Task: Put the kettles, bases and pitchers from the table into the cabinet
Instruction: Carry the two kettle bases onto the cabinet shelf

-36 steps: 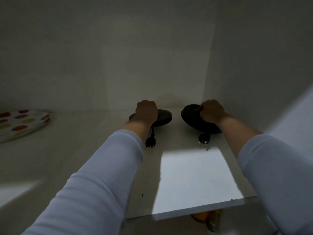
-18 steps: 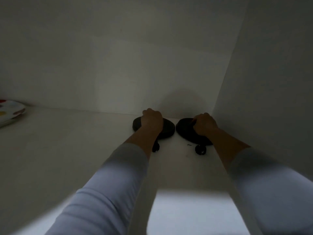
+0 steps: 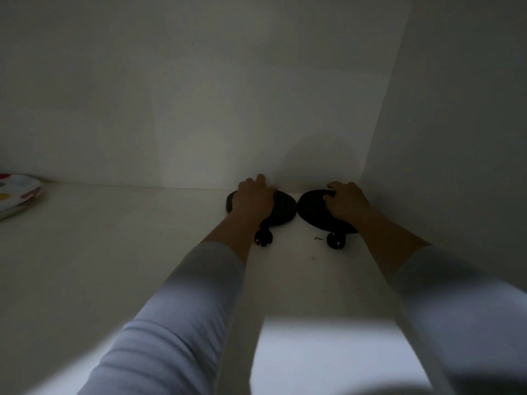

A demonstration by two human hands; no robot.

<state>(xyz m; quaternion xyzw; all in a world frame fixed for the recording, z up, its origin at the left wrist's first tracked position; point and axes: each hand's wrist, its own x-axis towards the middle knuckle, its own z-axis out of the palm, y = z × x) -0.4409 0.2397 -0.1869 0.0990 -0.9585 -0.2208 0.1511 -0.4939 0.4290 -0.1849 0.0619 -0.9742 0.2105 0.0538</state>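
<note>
Both bases [image 3: 285, 210] now sit deeper against the cabinet's back wall [image 3: 199, 109], left hand [image 3: 253, 195] and right hand [image 3: 345, 202] loosening flat on top, so kettles remain.

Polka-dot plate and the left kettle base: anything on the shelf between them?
Nothing. In the head view, the shelf is bare from the polka-dot plate to the left base under the left hand.

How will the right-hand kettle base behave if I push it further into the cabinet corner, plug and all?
The right base is a low, flat disc lying on the shelf, so it should slide rather than tip or roll. Its plug trails in front on a short cord, probably floppy, so it may drag or snag. The left base sits almost touching it, so a sideways push would likely nudge it.
</note>
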